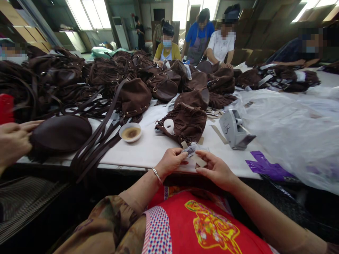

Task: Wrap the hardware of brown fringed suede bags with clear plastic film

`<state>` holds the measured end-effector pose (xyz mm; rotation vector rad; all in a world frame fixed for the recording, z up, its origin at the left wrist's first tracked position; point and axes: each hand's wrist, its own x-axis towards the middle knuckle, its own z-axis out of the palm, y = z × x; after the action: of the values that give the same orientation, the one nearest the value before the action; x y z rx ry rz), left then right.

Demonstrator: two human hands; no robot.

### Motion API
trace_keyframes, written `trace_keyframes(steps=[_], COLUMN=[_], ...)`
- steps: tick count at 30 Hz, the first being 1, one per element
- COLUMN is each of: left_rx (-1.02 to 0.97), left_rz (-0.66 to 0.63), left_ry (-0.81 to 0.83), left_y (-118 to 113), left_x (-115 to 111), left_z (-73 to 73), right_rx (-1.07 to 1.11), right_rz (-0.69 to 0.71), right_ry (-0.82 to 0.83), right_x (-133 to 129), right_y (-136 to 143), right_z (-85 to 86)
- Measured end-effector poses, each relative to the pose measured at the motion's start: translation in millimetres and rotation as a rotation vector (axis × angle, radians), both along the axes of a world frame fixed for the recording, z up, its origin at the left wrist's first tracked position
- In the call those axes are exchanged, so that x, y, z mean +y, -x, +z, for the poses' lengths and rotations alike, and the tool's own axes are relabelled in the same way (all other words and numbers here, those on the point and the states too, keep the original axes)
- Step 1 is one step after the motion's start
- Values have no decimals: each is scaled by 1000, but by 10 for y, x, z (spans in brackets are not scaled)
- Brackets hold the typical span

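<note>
My left hand [171,161], with a bracelet at the wrist, pinches a crumpled greyish translucent piece [191,149] at the table's front edge. Between the fingers of my right hand [218,171] is a small beige card piece [200,161]. Just beyond both hands lies a brown fringed bag [192,121] with a white oval piece [168,126] on it. A white bowl [139,135] with brownish contents stands to the left. On the right is a grey tape dispenser [231,128].
Brown drawstring bags [135,95] are heaped across the table [150,151]. Clear plastic sheeting [286,120] and a purple piece [267,165] lie at right. At far left, another person's hand [13,144] touches a round-bottomed brown bag [62,133]. Several people work opposite.
</note>
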<state>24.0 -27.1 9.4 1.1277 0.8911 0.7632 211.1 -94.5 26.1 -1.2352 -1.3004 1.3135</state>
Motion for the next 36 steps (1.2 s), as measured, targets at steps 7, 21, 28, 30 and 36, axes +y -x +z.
trace_keyframes(steps=[7,21,28,30,36], left_rx=[84,408,457,440,476], left_rz=[-132,-189,-1,-7,-6], left_ry=[-120,-727,-688,-699,-691], left_y=[34,217,86,75,76], left_x=[12,-16,-61,-55,-63], left_z=[6,78,-56,-60,-20], right_rx=[-497,-507,-476,-640,-1175], right_rz=[60,13,21,125,388], right_ry=[-466,-190,-204,-316,-647], right_x=[288,623,615,654,720], right_y=[2,193,187,142,139], right_z=[262,225,268,346,566])
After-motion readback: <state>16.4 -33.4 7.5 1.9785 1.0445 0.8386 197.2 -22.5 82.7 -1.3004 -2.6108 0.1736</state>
